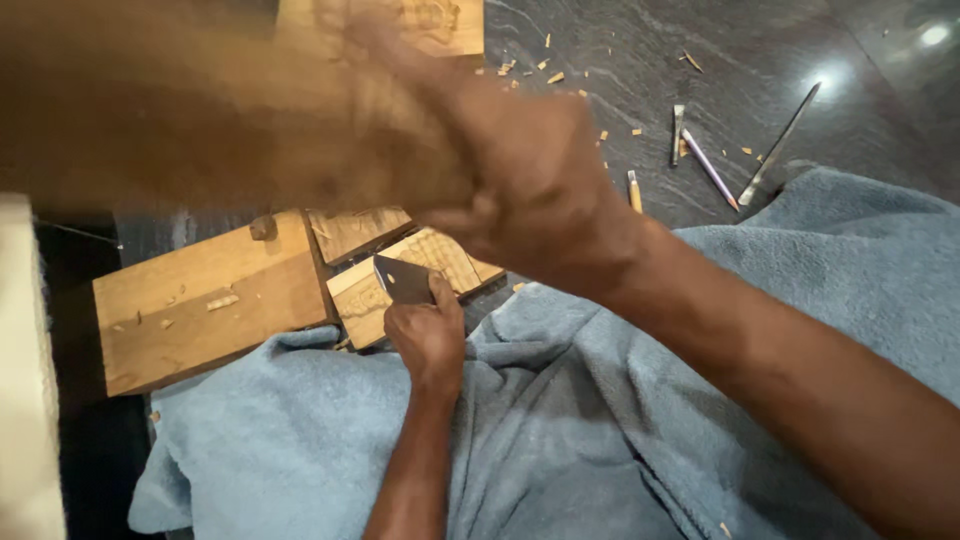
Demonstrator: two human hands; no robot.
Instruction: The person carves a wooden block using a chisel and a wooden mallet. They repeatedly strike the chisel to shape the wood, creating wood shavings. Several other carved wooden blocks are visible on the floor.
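My left hand (428,335) is shut on a chisel with a broad dark blade (403,280). The blade's edge rests on a small carved wooden block (450,258). My right hand (530,185) is raised above the block and grips a large wooden mallet (200,110). The mallet is blurred with motion and stretches across the upper left of the view. It hides part of the block and a second piece of wood (355,232) behind it.
A plain wooden board (200,300) lies left of the block. A blue towel (620,420) covers my lap. On the dark floor (620,60) lie wood chips, a purple pencil (710,168), a small chisel (677,132) and a long metal blade (780,145). Another carved panel (445,25) sits at the top.
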